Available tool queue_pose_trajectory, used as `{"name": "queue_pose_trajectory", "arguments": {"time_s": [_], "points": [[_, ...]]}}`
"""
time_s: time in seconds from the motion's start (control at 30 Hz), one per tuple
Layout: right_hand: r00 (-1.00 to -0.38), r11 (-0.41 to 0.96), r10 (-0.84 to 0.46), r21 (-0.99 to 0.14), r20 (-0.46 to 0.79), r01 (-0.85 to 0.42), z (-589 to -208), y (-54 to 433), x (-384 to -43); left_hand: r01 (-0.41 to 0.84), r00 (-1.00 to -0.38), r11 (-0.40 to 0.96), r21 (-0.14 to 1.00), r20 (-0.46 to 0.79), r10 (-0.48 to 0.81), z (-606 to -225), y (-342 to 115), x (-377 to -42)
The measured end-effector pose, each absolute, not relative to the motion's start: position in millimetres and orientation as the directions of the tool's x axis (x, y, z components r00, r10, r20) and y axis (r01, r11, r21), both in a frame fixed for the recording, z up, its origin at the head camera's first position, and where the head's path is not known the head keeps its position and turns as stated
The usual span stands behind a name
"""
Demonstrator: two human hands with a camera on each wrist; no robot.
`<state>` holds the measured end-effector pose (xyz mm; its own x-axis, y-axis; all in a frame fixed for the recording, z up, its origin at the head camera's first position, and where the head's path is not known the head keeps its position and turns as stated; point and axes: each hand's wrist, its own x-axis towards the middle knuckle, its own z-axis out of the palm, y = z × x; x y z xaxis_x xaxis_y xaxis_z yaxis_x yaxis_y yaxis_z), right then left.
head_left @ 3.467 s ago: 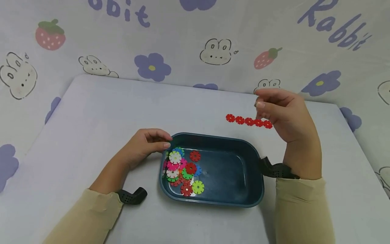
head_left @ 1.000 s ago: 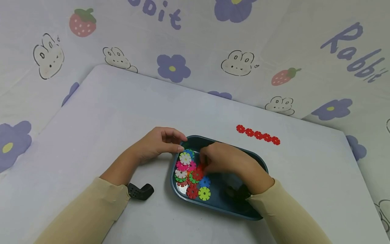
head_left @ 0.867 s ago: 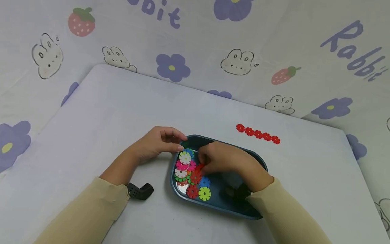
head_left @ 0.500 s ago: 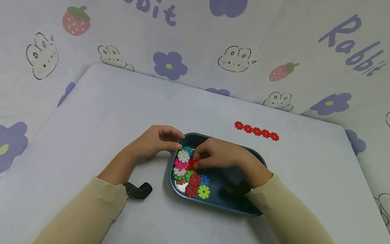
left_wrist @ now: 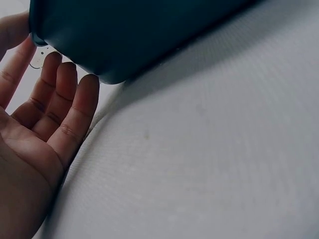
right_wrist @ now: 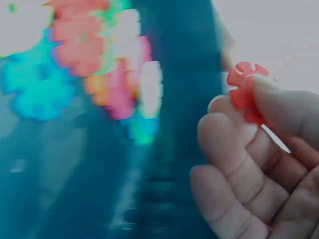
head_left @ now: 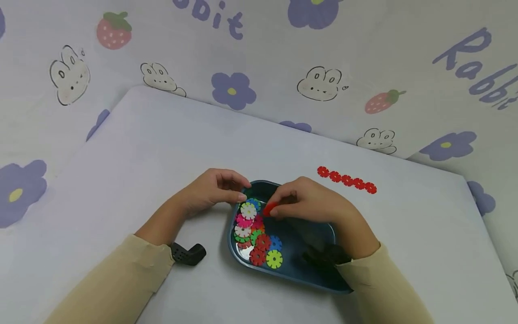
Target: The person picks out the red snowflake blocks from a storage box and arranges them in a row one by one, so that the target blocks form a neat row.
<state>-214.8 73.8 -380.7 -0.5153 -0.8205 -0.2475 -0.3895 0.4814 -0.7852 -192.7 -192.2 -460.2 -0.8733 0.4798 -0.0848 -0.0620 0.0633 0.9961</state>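
My right hand (head_left: 309,200) pinches a red notched snowflake disc (right_wrist: 242,89) between thumb and fingertips, over the left part of the dark teal plastic tray (head_left: 291,275). At the tray's far left corner, my left hand (head_left: 212,191) grips the rim with thumb and forefinger. In the left wrist view its other fingers (left_wrist: 67,112) lie loosely bent by the tray's outer wall. Loose discs of several colours are heaped at the tray's left end, among them a white disc (head_left: 248,210), a blue disc (head_left: 275,243) and a yellow-green disc (head_left: 274,259).
A straight row of joined red discs (head_left: 347,180) lies on the white tabletop (head_left: 182,135) beyond the tray's right side. Behind the table hangs a cloth (head_left: 267,58) printed with rabbits, flowers and strawberries. Black wrist cameras (head_left: 189,254) stick out below the sleeves.
From near the row of red discs, my right hand has come down into the tray, picked among the discs and lifted a red one. My left hand has stayed at the tray's corner.
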Motion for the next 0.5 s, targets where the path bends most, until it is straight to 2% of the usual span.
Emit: {"name": "queue_pose_trajectory", "arguments": {"time_s": [0.1,0.2,0.5], "points": [[-0.575,0.487,-0.788,-0.795,-0.222,-0.361,-375,84,-204,-0.064,-0.861,0.082,0.995,-0.096,0.499,-463,-190,-192],[-0.607,0.481,-0.77,-0.803,-0.196,-0.352,-372,87,-197,-0.059,-0.859,0.094,0.994,-0.099,0.502,-464,-193,-190],[-0.595,0.363,-0.801,-0.849,-0.073,-0.384,-354,58,-192,-0.052,-0.893,0.105,0.993,-0.094,0.44,-460,-224,-181]]}}
